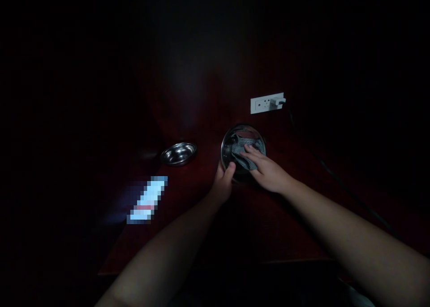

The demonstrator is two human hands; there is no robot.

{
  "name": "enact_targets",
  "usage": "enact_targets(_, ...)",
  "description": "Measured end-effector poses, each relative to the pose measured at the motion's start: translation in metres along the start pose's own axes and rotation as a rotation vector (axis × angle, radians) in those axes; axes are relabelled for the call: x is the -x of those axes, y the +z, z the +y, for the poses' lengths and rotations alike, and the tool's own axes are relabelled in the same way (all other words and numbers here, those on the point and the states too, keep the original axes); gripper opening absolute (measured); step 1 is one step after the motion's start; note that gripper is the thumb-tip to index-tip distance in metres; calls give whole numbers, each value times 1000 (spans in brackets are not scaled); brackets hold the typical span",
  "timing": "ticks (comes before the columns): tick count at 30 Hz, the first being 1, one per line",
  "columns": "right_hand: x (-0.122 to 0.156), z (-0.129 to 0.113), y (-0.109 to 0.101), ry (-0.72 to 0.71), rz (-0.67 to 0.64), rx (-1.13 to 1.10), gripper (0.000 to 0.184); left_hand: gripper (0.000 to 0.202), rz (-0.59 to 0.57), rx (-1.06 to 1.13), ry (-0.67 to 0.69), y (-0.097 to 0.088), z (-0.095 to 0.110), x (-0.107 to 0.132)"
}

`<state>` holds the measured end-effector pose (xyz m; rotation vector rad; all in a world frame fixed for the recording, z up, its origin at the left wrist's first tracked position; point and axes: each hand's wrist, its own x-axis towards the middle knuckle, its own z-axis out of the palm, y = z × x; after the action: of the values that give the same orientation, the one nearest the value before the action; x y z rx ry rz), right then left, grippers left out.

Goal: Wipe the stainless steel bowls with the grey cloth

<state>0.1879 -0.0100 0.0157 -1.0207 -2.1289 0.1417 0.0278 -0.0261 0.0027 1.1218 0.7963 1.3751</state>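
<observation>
A round, shiny metal bowl (225, 152) is tilted toward me in the middle of the dark red table. My left hand (224, 180) grips its lower left rim, the thumb over the edge and the fingers partly hidden behind. Inside the bowl lies a grey-blue cloth (244, 150). My right hand (267, 167) presses that cloth against the inner surface with its fingers stretched over it. A second, shallower metal bowl (179, 154) rests to the left, apart from both hands.
A glowing, pixelated rectangular screen (148, 200) lies near the table's left edge. On the back surface is a white power outlet (267, 103) with a plug in it. A dark cable (336, 175) runs down to the right. The surroundings are very dark.
</observation>
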Motion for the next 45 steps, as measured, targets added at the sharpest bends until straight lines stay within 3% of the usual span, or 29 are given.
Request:
enact_targets(13,0,-5,-8,-24,12,-19,54,52,5,31,-60,-2,-2,-1)
enact_targets(22,0,-5,-6,-139,-180,-95,52,60,25,-7,-138,-5,-4,-9)
enact_targets(34,0,-6,-5,-158,-257,-171,46,51,105,-62,17,-9,-8,-13)
enact_targets(45,-1,2,-7,-148,-245,-109,43,49,127,-69,50,-12,-11,-15)
